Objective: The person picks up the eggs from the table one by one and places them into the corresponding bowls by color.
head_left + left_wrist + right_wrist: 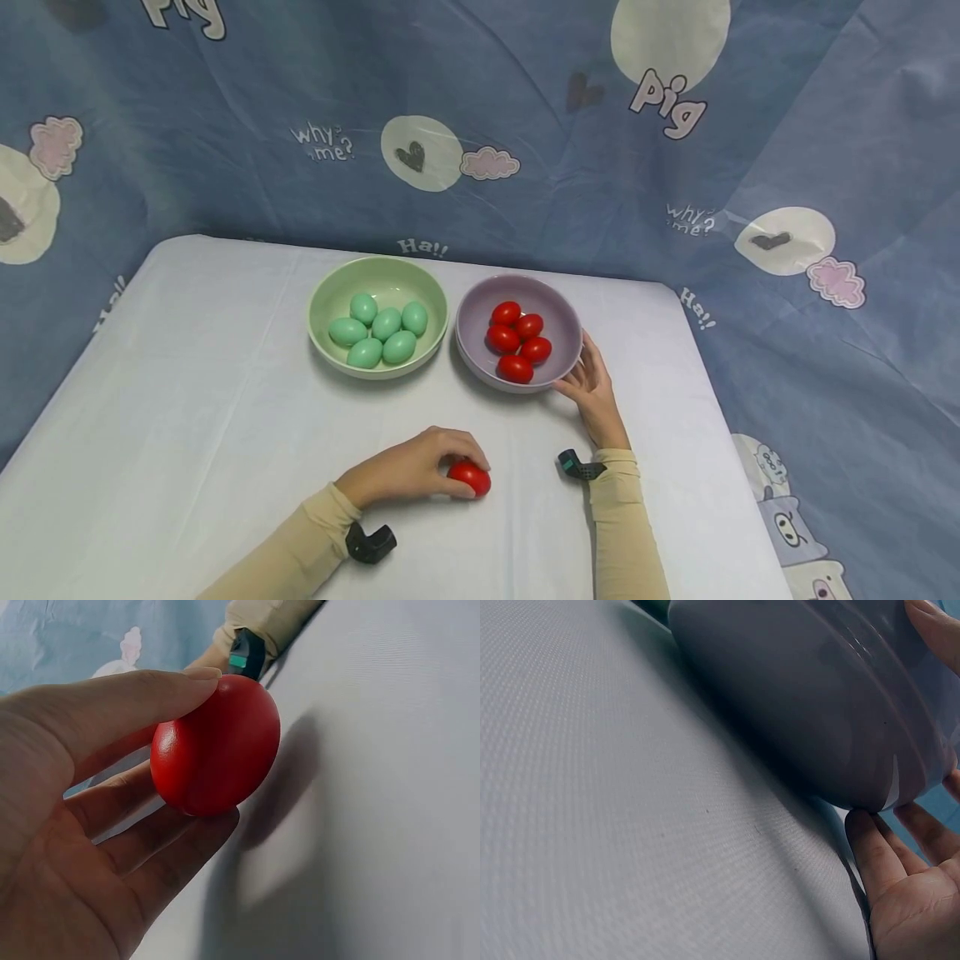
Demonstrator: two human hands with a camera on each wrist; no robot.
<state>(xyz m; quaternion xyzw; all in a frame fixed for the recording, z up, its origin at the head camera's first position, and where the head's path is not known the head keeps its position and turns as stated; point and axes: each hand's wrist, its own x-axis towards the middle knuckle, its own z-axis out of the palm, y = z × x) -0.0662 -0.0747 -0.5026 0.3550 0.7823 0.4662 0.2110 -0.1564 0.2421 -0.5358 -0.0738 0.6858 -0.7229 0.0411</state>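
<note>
Above the white table, near its front middle, my left hand (420, 467) pinches a smooth red egg (217, 746) between thumb and fingertips. Its shadow falls on the cloth beside it. My right hand (594, 392) holds the right side of a purple bowl (471, 354), with the thumb on the near wall and the fingers around the outer side. Several red eggs (516, 368) lie in that bowl. The right wrist view shows the bowl's outer wall and the fingertips (861, 825) touching it low down.
A light green bowl (322, 321) with several mint-green eggs (386, 323) stands just left of the purple bowl. A white cloth (187, 400) covers the table. Behind it hangs a blue printed curtain (525, 217). Both wrists wear small black devices (371, 543).
</note>
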